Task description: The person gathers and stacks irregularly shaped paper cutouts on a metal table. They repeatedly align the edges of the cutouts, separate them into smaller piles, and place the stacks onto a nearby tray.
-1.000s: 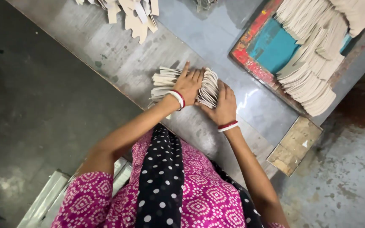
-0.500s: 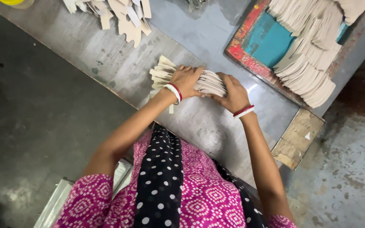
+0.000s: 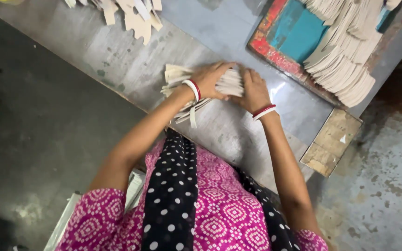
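A person in a pink patterned top with a black dotted scarf [image 3: 170, 200] leans over a grey metal table [image 3: 117, 56] and works with both hands on a bundle of pale card pieces [image 3: 182, 76] that lies near the middle of the table, close to its front edge. The left hand [image 3: 212, 79] lies on top of the bundle with its fingers curved down over the cards, closed around them from the left side; a white and red bangle [image 3: 193, 89] sits on that wrist. The right hand [image 3: 253, 90] presses against the right end of the same bundle, fingers bent over the cards, so the stack is squeezed between the two hands; this wrist also carries red and white bangles [image 3: 263, 111]. The ends of the cards fan out to the left of the left hand, and a few strips stick out below the wrist toward the table edge. Farther back on the table, well apart from the hands, lies a loose heap of cut card shapes [image 3: 133, 14]. To the right stands a flat tray [image 3: 294, 35] with a red rim and a blue floor, and a long row of stacked cards [image 3: 345, 51] lies across it. A worn wooden block [image 3: 332, 142] sits at the table's corner, near the right forearm.
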